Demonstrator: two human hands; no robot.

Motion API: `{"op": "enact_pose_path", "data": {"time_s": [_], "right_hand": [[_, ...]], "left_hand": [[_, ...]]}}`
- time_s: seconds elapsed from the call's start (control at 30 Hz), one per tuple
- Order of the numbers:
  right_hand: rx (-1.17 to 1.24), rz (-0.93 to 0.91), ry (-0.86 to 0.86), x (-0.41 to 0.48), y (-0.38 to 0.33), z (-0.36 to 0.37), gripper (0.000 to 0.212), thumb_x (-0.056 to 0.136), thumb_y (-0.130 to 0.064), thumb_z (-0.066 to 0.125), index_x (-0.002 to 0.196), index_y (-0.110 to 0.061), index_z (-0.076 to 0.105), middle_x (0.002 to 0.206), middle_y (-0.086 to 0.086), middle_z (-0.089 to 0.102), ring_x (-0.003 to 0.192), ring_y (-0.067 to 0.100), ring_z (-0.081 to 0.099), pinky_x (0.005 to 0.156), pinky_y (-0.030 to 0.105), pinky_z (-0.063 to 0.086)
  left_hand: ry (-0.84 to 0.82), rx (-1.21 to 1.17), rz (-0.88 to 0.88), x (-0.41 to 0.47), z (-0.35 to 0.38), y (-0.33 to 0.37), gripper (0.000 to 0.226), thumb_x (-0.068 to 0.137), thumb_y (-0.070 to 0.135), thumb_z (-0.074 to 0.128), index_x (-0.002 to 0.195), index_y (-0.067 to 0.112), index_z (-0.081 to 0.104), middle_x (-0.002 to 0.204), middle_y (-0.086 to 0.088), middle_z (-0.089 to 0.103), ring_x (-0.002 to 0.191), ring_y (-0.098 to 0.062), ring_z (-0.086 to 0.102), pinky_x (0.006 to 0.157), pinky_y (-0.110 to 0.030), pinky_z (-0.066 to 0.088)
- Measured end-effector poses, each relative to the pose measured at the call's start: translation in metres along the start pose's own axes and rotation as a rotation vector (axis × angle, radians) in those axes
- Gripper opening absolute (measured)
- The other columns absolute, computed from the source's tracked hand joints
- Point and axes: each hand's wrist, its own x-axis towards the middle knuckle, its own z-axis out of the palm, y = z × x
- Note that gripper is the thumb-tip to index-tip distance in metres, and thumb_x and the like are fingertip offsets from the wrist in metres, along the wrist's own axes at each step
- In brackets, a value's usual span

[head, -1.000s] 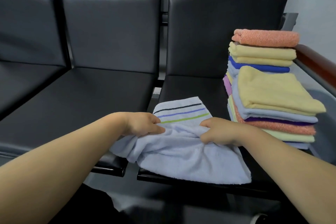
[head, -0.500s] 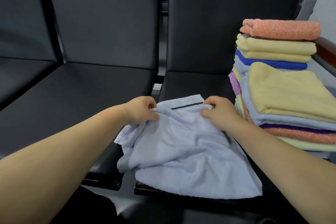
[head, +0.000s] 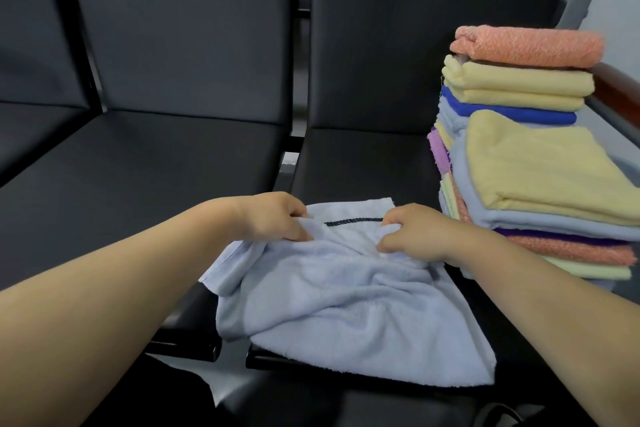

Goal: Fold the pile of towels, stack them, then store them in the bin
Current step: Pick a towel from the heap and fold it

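Both hands are still pinching the far edge of the light blue towel (head: 346, 305), left hand (head: 273, 217) and right hand (head: 415, 232) gripping closer together than a second ago, so the coloured stripes are getting covered, only the dark one showing. It's lying rumpled across the black seat (head: 363, 166), beside the stack of folded towels (head: 533, 156).

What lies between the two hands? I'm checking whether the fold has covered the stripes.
In the head view, between the left hand and right hand lies only the light blue towel with one dark stripe showing.
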Motion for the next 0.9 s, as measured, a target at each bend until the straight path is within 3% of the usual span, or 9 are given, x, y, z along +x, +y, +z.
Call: {"op": "enact_pose_path", "data": {"time_s": [0.1, 0.17, 0.23, 0.3, 0.43, 0.57, 0.63, 0.77, 0.9], "right_hand": [[0.120, -0.040, 0.112, -0.003, 0.003, -0.007, 0.018, 0.082, -0.015, 0.077, 0.079, -0.020, 0.061, 0.077, -0.002, 0.056, 0.063, 0.013, 0.048, 0.050, 0.025, 0.037], [0.196, -0.066, 0.211, -0.003, 0.004, -0.010, 0.023, 0.081, -0.009, 0.075, 0.077, -0.017, 0.055, 0.074, -0.003, 0.052, 0.063, 0.014, 0.045, 0.051, 0.026, 0.035], [0.228, -0.094, 0.279, -0.002, 0.003, -0.011, 0.023, 0.081, -0.006, 0.074, 0.078, -0.016, 0.054, 0.072, -0.003, 0.051, 0.063, 0.013, 0.043, 0.052, 0.026, 0.035], [0.232, -0.102, 0.304, 0.001, 0.002, -0.008, 0.019, 0.081, -0.006, 0.075, 0.080, -0.013, 0.057, 0.073, -0.003, 0.054, 0.063, 0.014, 0.047, 0.054, 0.027, 0.038], [0.330, -0.040, 0.201, 0.010, 0.003, -0.002, 0.018, 0.080, -0.023, 0.084, 0.090, -0.016, 0.071, 0.084, -0.002, 0.069, 0.074, 0.017, 0.064, 0.068, 0.034, 0.055], [0.374, 0.081, 0.237, 0.017, -0.002, 0.001, 0.047, 0.093, -0.047, 0.067, 0.065, -0.014, 0.047, 0.063, 0.000, 0.043, 0.064, 0.019, 0.041, 0.063, 0.034, 0.034], [0.406, 0.107, 0.288, 0.019, -0.001, 0.001, 0.043, 0.096, -0.040, 0.063, 0.066, -0.015, 0.044, 0.062, 0.002, 0.041, 0.064, 0.021, 0.040, 0.062, 0.033, 0.032], [0.461, 0.050, 0.311, 0.018, 0.001, 0.000, 0.009, 0.086, -0.011, 0.075, 0.083, -0.018, 0.071, 0.077, 0.000, 0.068, 0.063, 0.016, 0.058, 0.052, 0.025, 0.043], [0.402, -0.007, 0.360, 0.020, -0.001, -0.002, 0.028, 0.085, 0.002, 0.065, 0.087, -0.026, 0.070, 0.085, -0.003, 0.069, 0.051, 0.010, 0.059, 0.042, 0.019, 0.041]], "left_hand": [[0.041, -0.132, -0.008, -0.005, -0.003, -0.002, 0.042, 0.082, 0.052, 0.074, 0.092, 0.012, 0.067, 0.078, 0.002, 0.066, 0.074, -0.016, 0.061, 0.076, -0.035, 0.055], [0.093, -0.239, -0.031, -0.005, -0.005, -0.004, 0.053, 0.084, 0.062, 0.068, 0.094, 0.009, 0.068, 0.086, -0.003, 0.073, 0.081, -0.024, 0.070, 0.086, -0.041, 0.058], [0.173, -0.286, -0.040, -0.003, -0.007, -0.003, 0.053, 0.090, 0.060, 0.061, 0.097, 0.009, 0.070, 0.095, -0.008, 0.076, 0.090, -0.030, 0.073, 0.094, -0.049, 0.058], [0.255, -0.252, -0.055, 0.000, -0.007, -0.003, 0.042, 0.093, 0.050, 0.063, 0.095, 0.009, 0.070, 0.092, -0.008, 0.074, 0.083, -0.025, 0.069, 0.090, -0.045, 0.057], [0.274, -0.137, -0.081, 0.004, -0.003, -0.004, 0.012, 0.083, 0.030, 0.076, 0.091, 0.024, 0.070, 0.083, -0.001, 0.066, 0.072, -0.018, 0.058, 0.069, -0.033, 0.053], [0.280, -0.071, -0.080, 0.009, -0.002, -0.007, 0.020, 0.077, 0.022, 0.079, 0.091, 0.029, 0.067, 0.083, 0.001, 0.061, 0.067, -0.018, 0.055, 0.059, -0.028, 0.048], [0.287, -0.118, -0.060, 0.012, -0.002, -0.006, 0.021, 0.076, 0.028, 0.083, 0.091, 0.025, 0.067, 0.079, 0.002, 0.062, 0.065, -0.017, 0.054, 0.060, -0.030, 0.048], [0.316, -0.220, -0.060, 0.016, -0.001, -0.002, 0.027, 0.084, 0.044, 0.078, 0.086, 0.018, 0.070, 0.071, 0.007, 0.064, 0.066, -0.013, 0.056, 0.061, -0.025, 0.045], [0.326, -0.170, 0.012, 0.018, -0.004, -0.003, 0.012, 0.083, 0.023, 0.082, 0.087, 0.020, 0.072, 0.073, 0.007, 0.065, 0.065, -0.010, 0.056, 0.062, -0.023, 0.046]]}}
